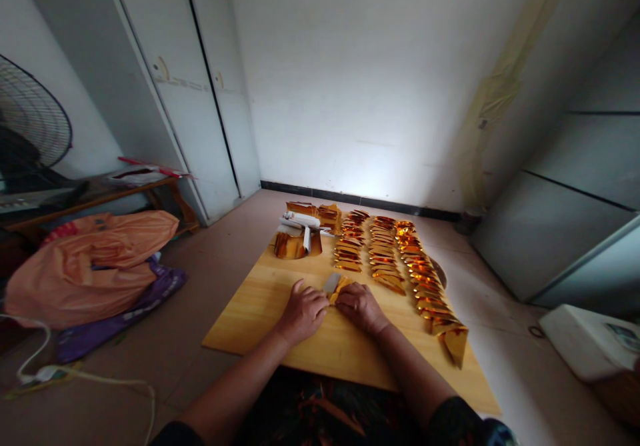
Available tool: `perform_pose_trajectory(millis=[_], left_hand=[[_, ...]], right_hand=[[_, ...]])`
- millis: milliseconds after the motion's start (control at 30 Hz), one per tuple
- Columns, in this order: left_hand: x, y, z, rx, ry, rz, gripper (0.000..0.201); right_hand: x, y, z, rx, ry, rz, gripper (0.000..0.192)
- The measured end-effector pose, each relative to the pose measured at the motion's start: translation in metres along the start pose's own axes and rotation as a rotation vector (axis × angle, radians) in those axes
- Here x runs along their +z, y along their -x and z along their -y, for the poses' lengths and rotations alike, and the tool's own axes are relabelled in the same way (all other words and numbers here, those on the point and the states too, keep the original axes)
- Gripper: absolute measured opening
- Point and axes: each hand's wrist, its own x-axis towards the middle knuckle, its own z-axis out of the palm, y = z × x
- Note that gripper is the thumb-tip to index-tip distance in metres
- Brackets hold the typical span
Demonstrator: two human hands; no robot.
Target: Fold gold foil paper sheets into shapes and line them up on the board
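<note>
**Two hands pressing a gold foil sheet on a wooden board**

A pale plastered wall [380, 79] fills the back of the view, with tall white cupboard doors [190, 93] to the left of it and grey panelled cabinets [575, 193] to the right. The floor is pinkish tile [225, 259]. On it, at the left, lies a bulging orange plastic bag [95, 259] over a purple bag [125, 313], with a black round fan [30, 126] and a low wooden table [100, 196] behind them. A white cord [90, 379] trails across the floor near the bottom left. A white box [585, 339] sits at the right edge.

In the middle lies a large light-coloured rectangular wooden board [265, 313]. On its far half stand three rows of folded gold foil pieces [390, 259], packed close one behind another, the right row running nearest to the person. At the board's far left corner is a loose heap of gold and white foil sheets [300, 233].

Near the board's centre, the left hand [306, 311] and the right hand [361, 307] lie side by side, knuckles up, fingers curled down onto a small gold-and-silver foil sheet [336, 286]. Both hands are closed on this sheet, pinning it to the board; its upper corner pokes out between the fingertips, just in front of the left row of folded pieces.
</note>
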Motion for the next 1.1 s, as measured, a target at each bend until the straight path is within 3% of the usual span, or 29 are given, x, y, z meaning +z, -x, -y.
perform_pose_trajectory(millis=[467,800,1100], left_hand=[[0.005,0.002,0.014,-0.09,0.115,0.093,0.027],[0.002,0.004,0.006,-0.099,0.069,0.075,0.026],[-0.002,0.005,0.004,0.021,0.003,0.096,0.038]], right_hand=[[0.009,-0.012,0.004,0.175,-0.016,0.005,0.012],[0.013,-0.018,0.007,0.179,0.031,0.013,0.01],[0.013,-0.022,0.006,0.212,0.025,0.025,0.011]])
